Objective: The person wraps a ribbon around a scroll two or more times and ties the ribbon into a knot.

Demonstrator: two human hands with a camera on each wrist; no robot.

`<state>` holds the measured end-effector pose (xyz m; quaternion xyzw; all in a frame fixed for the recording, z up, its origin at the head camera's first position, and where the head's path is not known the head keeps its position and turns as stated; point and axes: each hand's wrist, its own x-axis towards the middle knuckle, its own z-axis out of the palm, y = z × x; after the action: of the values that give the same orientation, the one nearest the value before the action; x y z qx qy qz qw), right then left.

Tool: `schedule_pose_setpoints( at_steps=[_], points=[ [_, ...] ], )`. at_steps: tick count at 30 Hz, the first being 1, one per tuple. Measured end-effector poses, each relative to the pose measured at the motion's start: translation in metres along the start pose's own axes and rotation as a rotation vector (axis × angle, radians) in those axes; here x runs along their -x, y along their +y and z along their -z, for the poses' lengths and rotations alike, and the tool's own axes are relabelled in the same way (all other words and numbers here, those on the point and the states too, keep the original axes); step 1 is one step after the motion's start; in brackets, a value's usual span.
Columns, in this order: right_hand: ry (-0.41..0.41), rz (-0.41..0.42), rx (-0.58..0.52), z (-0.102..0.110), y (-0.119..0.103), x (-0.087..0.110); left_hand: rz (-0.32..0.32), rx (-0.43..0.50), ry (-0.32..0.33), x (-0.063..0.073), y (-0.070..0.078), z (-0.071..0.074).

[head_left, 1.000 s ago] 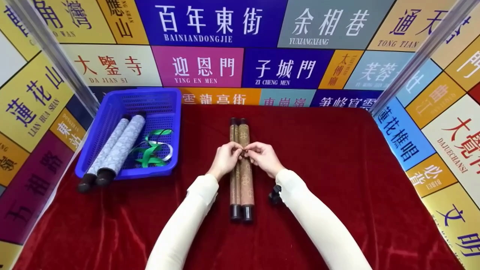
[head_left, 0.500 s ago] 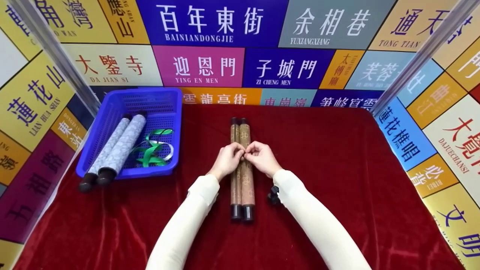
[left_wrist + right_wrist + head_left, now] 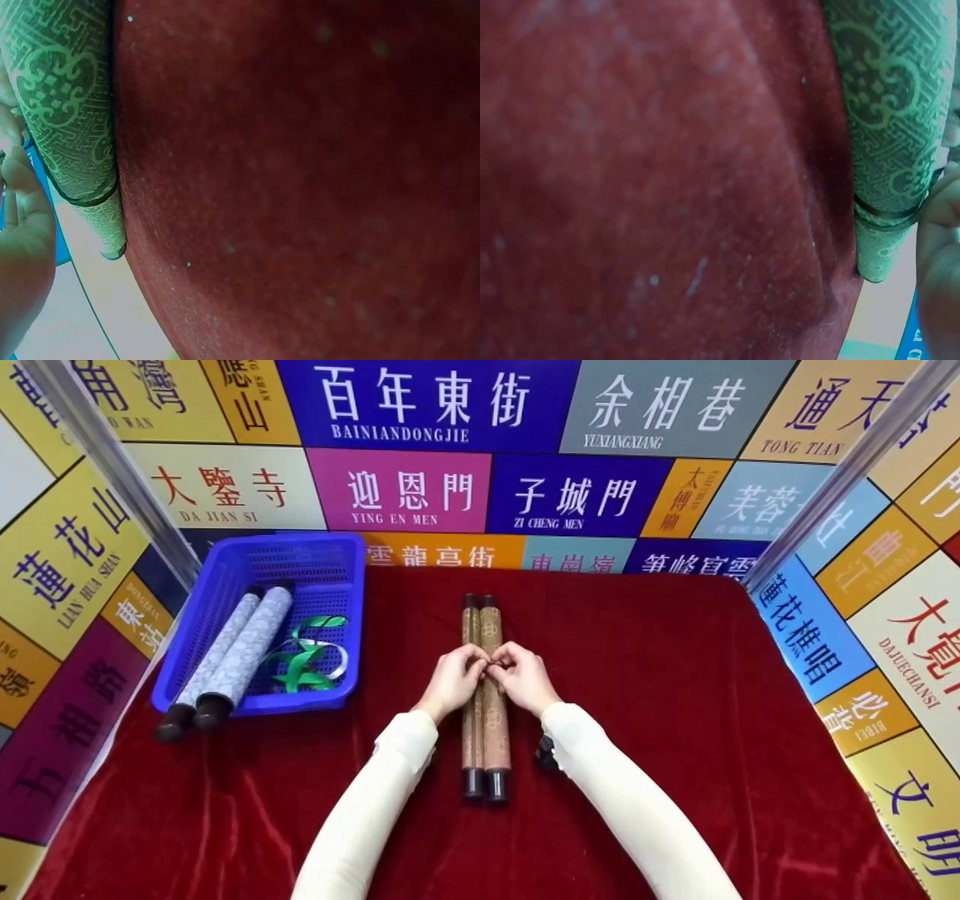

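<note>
Two brown patterned scroll rolls with dark end knobs lie side by side, lengthwise in front of me. A thin dark cord runs round them; in the left wrist view the cord leads up towards the fingers. Over the middle of the rolls, my left hand pinches the cord with thumb and forefinger. My right hand meets it from the other side, its thumb and fingertips likewise pinching. The fingers mostly hide the bit of cord between them.
At the left stands a blue plastic basket. Inside are two pale blue patterned rolls, their dark ends jutting over the front rim, and a curled green ribbon. Red velvet cloth covers the table, with lettered panels behind.
A second ago a dark bunch of cord showed between the fingertips; since then the right hand has shifted slightly left and the fingertips have closed in over it. The rolls stay put.
</note>
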<state>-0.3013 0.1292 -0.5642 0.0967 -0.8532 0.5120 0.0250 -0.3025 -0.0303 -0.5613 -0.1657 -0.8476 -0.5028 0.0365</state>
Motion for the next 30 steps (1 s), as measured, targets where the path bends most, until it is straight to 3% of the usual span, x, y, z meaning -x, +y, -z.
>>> schedule_pose_setpoints(
  at_steps=[3,6,10,13,18,25,30],
  points=[
    [0.016,0.015,0.046,0.000,-0.001,0.000,-0.052,-0.019,0.028,0.000,0.001,-0.001],
    [0.000,-0.005,-0.006,0.000,-0.002,0.000,-0.085,-0.034,0.040,0.000,0.003,-0.001],
    [-0.040,-0.118,-0.197,0.004,-0.003,-0.002,-0.094,-0.064,0.039,0.001,0.004,-0.001],
    [-0.027,-0.226,-0.318,0.006,-0.005,-0.002,-0.100,-0.094,0.037,0.002,0.003,0.000],
    [0.064,-0.317,-0.354,0.004,-0.004,-0.003,-0.097,-0.143,0.037,0.004,0.000,0.002],
    [0.123,-0.431,-0.437,0.001,0.002,-0.001,0.021,-0.184,0.028,0.010,-0.007,0.004],
    [0.218,-0.469,-0.433,0.008,0.008,0.000,0.162,-0.185,0.042,0.008,-0.008,0.013]
  ],
)
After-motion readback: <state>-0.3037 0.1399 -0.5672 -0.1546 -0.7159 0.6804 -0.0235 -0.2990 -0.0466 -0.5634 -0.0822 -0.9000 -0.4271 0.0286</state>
